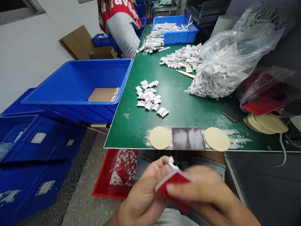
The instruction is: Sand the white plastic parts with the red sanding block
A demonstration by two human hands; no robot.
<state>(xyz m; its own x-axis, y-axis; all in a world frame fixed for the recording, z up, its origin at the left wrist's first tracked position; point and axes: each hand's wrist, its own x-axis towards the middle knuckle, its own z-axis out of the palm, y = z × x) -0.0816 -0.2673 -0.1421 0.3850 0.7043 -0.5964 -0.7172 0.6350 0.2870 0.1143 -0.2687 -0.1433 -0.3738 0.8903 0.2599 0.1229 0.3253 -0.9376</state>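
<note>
Below the table edge, my left hand (145, 191) is closed around a small white plastic part (172, 163), most of which the fingers hide. My right hand (207, 191) grips a red sanding sheet (174, 182) with a pale edge, pressed close against that part; this hand is blurred by motion. On the table edge just beyond my hands lie a round cream disc (160, 138), dark sanding pads (188, 138) covered with white dust, and a second cream disc (217, 139). Farther in lies a loose group of similar white parts (150, 97).
A clear bag of white parts (216, 72) stands at right, beside a larger pile (183, 58). A blue bin (174, 37) is at the back. Left are a large blue tub (70, 81) and, beneath the table, a red tray (103, 182). A person (122, 25) sits beyond.
</note>
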